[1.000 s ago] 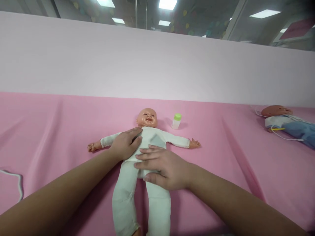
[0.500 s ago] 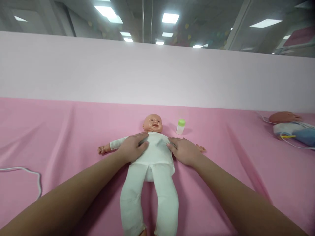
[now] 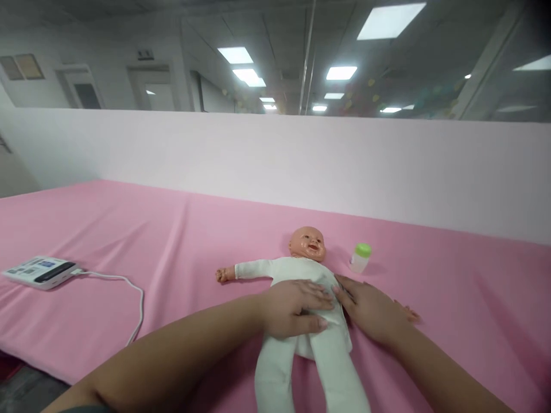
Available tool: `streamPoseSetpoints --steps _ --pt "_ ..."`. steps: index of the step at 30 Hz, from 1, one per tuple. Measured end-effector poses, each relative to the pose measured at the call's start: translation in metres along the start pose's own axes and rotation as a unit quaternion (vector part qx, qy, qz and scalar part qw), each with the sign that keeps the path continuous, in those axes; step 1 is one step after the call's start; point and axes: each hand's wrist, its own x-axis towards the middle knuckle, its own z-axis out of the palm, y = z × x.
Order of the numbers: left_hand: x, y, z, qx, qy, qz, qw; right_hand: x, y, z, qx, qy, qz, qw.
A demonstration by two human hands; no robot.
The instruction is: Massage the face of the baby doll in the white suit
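A baby doll [image 3: 301, 268] in a white top and white trousers lies on its back, head toward the wall and arms stretched out sideways. Across its belly rests my left hand [image 3: 297, 307], flat, with fingers extended and the thumb apart. My right hand [image 3: 372, 307] lies along the doll's side at the right, fingers stretched against the top and partly covering the doll's arm. Just beyond my right hand, beside the doll's head, stands a small clear bottle with a green cap [image 3: 360, 258]. The doll's feet are out of view.
Pink cloth [image 3: 172, 229] with soft folds covers the surface. At the left lies a white box-shaped device [image 3: 41, 272] with a white cable [image 3: 140, 304] running from it. A white wall [image 3: 258, 155] with glass above closes off the far side.
My left hand has moved from the doll's upper chest down onto its belly. My right hand stays at the doll's side. The view has turned left, bringing the white device into sight.
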Motion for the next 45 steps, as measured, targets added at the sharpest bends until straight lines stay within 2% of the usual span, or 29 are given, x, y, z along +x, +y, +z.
streamPoseSetpoints --steps 4,7,9,12,14,19,21,23,26,28,31,36,39,42,45 --pt "-0.005 -0.024 -0.005 0.005 0.095 -0.012 0.995 0.001 0.002 0.004 0.011 -0.007 -0.022 1.0" --pt "-0.012 -0.035 -0.011 0.043 0.14 -0.054 0.988 0.001 0.005 0.007 0.027 0.005 -0.053 0.998" --pt "-0.018 -0.041 -0.016 0.09 0.16 -0.112 0.977 0.001 0.007 0.011 0.037 0.02 -0.067 0.997" --pt "-0.025 -0.046 -0.019 0.152 0.183 -0.223 0.946 0.004 0.009 0.015 0.031 0.043 -0.075 0.996" --pt "-0.026 -0.047 -0.019 0.174 0.185 -0.264 0.93 0.006 0.01 0.017 0.025 0.05 -0.08 0.995" --pt "-0.022 -0.044 -0.015 0.192 0.182 -0.268 0.926 0.007 0.011 0.025 0.01 0.097 -0.106 0.99" --pt "-0.02 -0.042 -0.015 0.194 0.184 -0.266 0.926 0.004 0.008 0.031 0.017 0.122 -0.156 0.98" --pt "-0.02 -0.04 -0.017 0.193 0.18 -0.265 0.927 -0.001 0.002 0.037 0.031 0.12 -0.244 0.962" --pt "-0.021 -0.041 -0.02 0.187 0.18 -0.264 0.929 -0.005 -0.013 0.041 0.043 0.064 -0.408 0.91" --pt "-0.021 -0.043 -0.021 0.183 0.183 -0.266 0.929 -0.007 -0.022 0.04 0.039 -0.007 -0.448 0.893" --pt "-0.021 -0.048 -0.02 0.182 0.186 -0.266 0.928 -0.008 -0.025 0.035 0.037 -0.036 -0.413 0.909" --pt "-0.02 -0.053 -0.021 0.183 0.183 -0.272 0.927 -0.005 -0.014 0.027 0.032 -0.028 -0.263 0.964" --pt "-0.019 -0.051 -0.026 0.181 0.177 -0.276 0.927 0.002 -0.008 0.02 0.025 -0.013 -0.169 0.985" --pt "-0.018 -0.04 -0.032 0.176 0.175 -0.272 0.93 0.007 -0.003 0.013 0.023 0.021 -0.114 0.993" --pt "-0.016 -0.014 -0.031 0.153 0.174 -0.224 0.947 0.008 0.001 0.01 0.043 0.047 -0.12 0.991"
